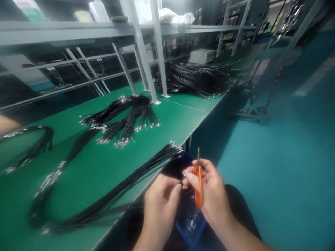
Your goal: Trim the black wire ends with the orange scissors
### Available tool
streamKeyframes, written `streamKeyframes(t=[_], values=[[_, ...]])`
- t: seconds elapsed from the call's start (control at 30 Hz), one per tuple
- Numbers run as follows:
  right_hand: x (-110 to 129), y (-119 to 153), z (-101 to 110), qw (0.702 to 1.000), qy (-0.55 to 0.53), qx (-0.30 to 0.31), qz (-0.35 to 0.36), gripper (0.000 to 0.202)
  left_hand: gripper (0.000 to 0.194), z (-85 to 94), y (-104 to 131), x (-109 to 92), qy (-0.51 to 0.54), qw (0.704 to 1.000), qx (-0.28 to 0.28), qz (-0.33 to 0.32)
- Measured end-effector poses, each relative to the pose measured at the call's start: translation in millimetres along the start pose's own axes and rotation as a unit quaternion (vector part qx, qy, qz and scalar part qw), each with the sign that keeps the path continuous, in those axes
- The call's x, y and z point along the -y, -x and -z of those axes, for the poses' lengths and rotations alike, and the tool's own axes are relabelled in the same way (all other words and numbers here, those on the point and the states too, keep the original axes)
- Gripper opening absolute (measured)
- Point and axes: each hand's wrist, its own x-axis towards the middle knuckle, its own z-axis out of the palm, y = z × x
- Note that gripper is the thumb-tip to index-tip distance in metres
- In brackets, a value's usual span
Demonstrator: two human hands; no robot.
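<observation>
Between thumb and fingers, my left hand [162, 198] pinches the end of a thin black cable just past the table edge. My right hand [213, 190] is closed around orange-handled scissors [199, 198], their blades pointing up and away. The thumb and fingertips of that hand also meet at the cable's light-coloured tip, right beside the left fingertips. A long bundle of black cables [125, 186] curves across the green table [86, 181] to the left of my hands, its loose ends near the edge. Below my hands is a blue bin [192, 232] with small shiny bits inside.
More black cable bundles [131, 115] with metallic ends lie mid-table, and a large pile [199, 78] sits farther back. Grey shelf posts [146, 52] rise from the table. At the far left, part of another person's arm [7, 124] shows beside a smaller bundle [39, 143].
</observation>
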Motion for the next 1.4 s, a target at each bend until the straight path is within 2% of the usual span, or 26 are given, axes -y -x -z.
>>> streamKeyframes(t=[0.1,0.2,0.27,0.33,0.43,0.5,0.63,0.77,0.87,0.97,1.07,1.27,1.33,1.4], values=[[1,0,0,1.000,-0.004,-0.002,-0.008,0.030,0.011,-3.0,4,-1,-0.044,0.998,-0.029,-0.046],[3,0,-1,0.998,-0.051,0.012,-0.037,0.029,0.011,-5.4,6,-1,-0.058,0.994,-0.061,-0.072],[3,1,-2,0.993,-0.090,0.026,-0.070,0.027,0.011,-5.3,6,1,-0.031,0.997,-0.053,-0.053],[2,1,-4,0.988,-0.115,0.032,-0.100,0.024,0.012,-3.7,5,4,0.016,1.000,-0.022,-0.012],[0,4,-7,0.988,-0.113,0.022,-0.101,0.025,0.014,0.3,2,4,0.084,0.996,0.016,0.040],[-2,6,-11,0.991,-0.101,0.016,-0.088,0.028,0.013,2.7,-2,0,0.127,0.990,0.028,0.045],[-3,10,-18,0.991,-0.100,0.019,-0.084,0.037,0.011,4.9,-12,-7,0.181,0.983,0.015,0.038],[1,12,-20,0.988,-0.120,0.033,-0.094,0.035,0.016,6.6,-19,-6,0.324,0.942,0.054,0.067],[0,11,-18,0.987,-0.117,0.043,-0.100,0.031,0.013,7.6,-19,-3,0.385,0.915,0.084,0.091],[-3,10,-17,0.987,-0.112,0.041,-0.107,0.029,0.015,7.0,-17,-3,0.410,0.901,0.070,0.126],[-4,9,-18,0.987,-0.111,0.042,-0.110,0.029,0.014,5.2,-17,-5,0.428,0.892,0.060,0.133],[-1,7,-18,0.987,-0.118,0.038,-0.103,0.027,0.013,4.2,-18,-2,0.416,0.904,0.065,0.079],[-2,5,-17,0.986,-0.118,0.040,-0.109,0.026,0.010,7.0,-18,1,0.370,0.924,0.052,0.075],[-3,4,-17,0.986,-0.119,0.039,-0.113,0.025,0.008,11.1,-17,2,0.261,0.965,0.004,0.039]])
